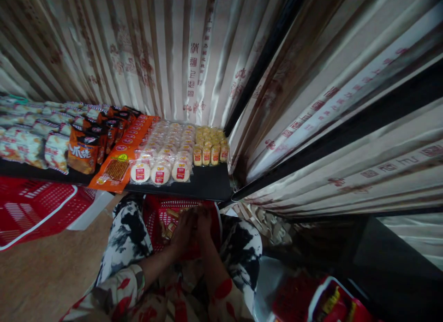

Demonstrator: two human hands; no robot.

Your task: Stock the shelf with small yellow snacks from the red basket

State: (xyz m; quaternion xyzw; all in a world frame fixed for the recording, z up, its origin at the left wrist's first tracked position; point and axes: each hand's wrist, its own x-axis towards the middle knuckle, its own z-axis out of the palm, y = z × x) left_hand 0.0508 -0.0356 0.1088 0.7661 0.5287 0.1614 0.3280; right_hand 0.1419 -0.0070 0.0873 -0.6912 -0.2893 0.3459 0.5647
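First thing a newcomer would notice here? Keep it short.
Probably the bright orange packets on the black shelf, between orange-and-black bags on the picture's left and round white packs on its right. Next, the red basket between the person's knees, with the left hand and right hand close together over it; what they hold is too dark to tell. Behind the shelf hang pale curtains with dark red print.

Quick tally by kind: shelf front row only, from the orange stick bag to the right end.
Orange stick bag: 1
Round white packs: 3
Small yellow packs: 4
Total: 8
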